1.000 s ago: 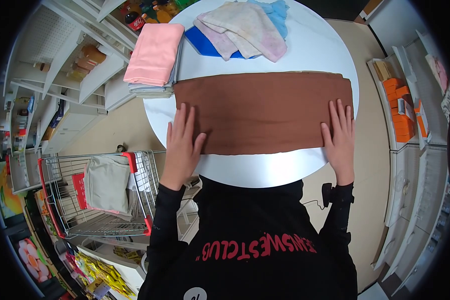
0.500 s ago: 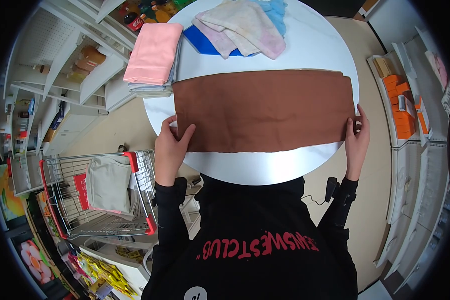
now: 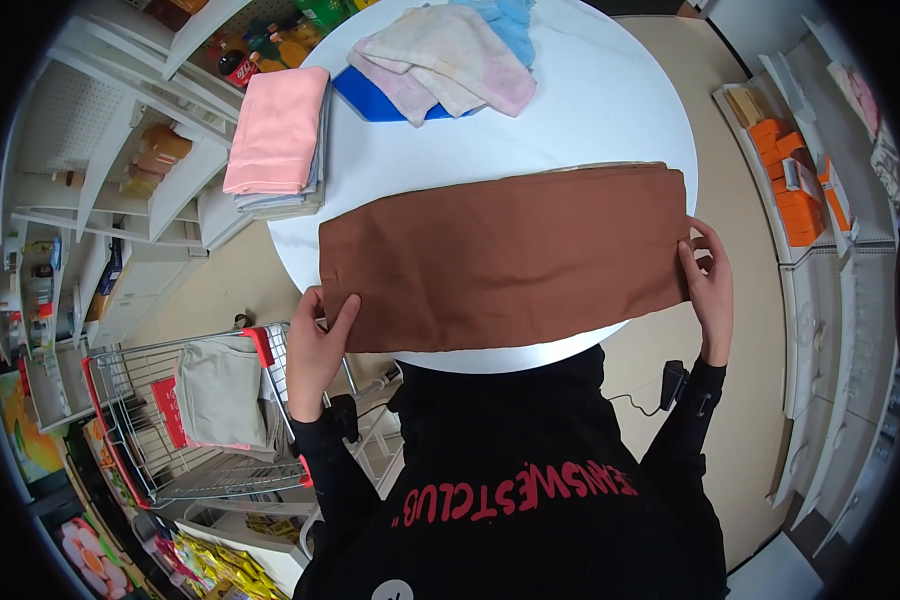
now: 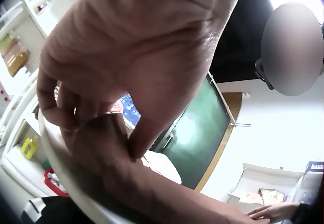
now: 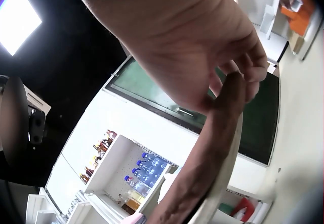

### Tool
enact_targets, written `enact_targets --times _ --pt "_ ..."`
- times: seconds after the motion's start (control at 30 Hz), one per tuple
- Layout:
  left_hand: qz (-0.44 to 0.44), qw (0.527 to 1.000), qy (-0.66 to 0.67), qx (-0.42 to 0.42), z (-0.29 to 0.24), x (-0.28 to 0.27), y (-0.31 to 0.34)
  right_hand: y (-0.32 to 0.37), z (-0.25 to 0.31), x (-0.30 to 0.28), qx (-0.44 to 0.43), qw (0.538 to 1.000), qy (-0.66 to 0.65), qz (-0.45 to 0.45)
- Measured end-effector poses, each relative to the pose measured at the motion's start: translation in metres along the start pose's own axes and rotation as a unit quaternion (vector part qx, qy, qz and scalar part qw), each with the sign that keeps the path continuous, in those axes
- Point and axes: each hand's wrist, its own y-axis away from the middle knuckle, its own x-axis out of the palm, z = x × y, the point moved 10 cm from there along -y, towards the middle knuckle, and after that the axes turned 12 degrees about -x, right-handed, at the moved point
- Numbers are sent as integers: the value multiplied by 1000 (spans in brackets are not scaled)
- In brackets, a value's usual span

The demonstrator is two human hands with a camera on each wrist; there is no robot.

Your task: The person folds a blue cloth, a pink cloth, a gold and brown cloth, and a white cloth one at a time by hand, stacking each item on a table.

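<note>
A brown cloth (image 3: pixel 510 260), folded into a long rectangle, stretches across the near part of the round white table (image 3: pixel 590 120), its left end tilted toward the body. My left hand (image 3: pixel 317 345) pinches its left end, thumb on top and the other fingers underneath; the left wrist view shows the cloth's edge (image 4: pixel 116 158) bunched between them. At the opposite end my right hand (image 3: pixel 708 280) pinches the short edge. In the right wrist view the cloth (image 5: pixel 202 158) rises to a fold between thumb and fingers.
A pink folded cloth (image 3: pixel 280 130) tops a stack at the table's left. Rumpled pale cloths (image 3: pixel 450 55) lie over a blue flat item (image 3: pixel 370 98) at the back. A shopping cart (image 3: pixel 135 420) holding folded fabric stands to the left. Shelves with orange boxes (image 3: pixel 798 215) line the right.
Both hands went from lying flat on the brown cloth to pinching its two ends. The cloth has come nearer the body, its left end most. The head view has shifted slightly.
</note>
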Motion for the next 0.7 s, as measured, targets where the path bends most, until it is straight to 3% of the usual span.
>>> enact_targets --times 0.07,0.2,0.33,0.5,0.53,0.6,0.63,0.7 --pt "17 995 95 -20 6 5 -5 -1 13 0 -22 999 35 -21" --pt "7 987 155 -42 22 0 -17 -2 4 5 -6 1000 13 -6" --pt "-18 990 137 -23 19 -2 -12 -5 5 6 -56 995 70 -31" --pt "-15 989 146 -29 24 -6 -6 5 24 9 -35 997 40 -53" --pt "24 979 198 -44 21 -3 -3 10 44 4 -108 982 129 -87" --pt "101 946 300 -70 13 6 5 28 88 5 -251 908 298 -154" --pt "98 946 301 -72 15 4 6 32 93 8 -252 909 296 -151" --pt "148 929 322 -103 20 13 8 37 108 36 -296 923 243 -37"
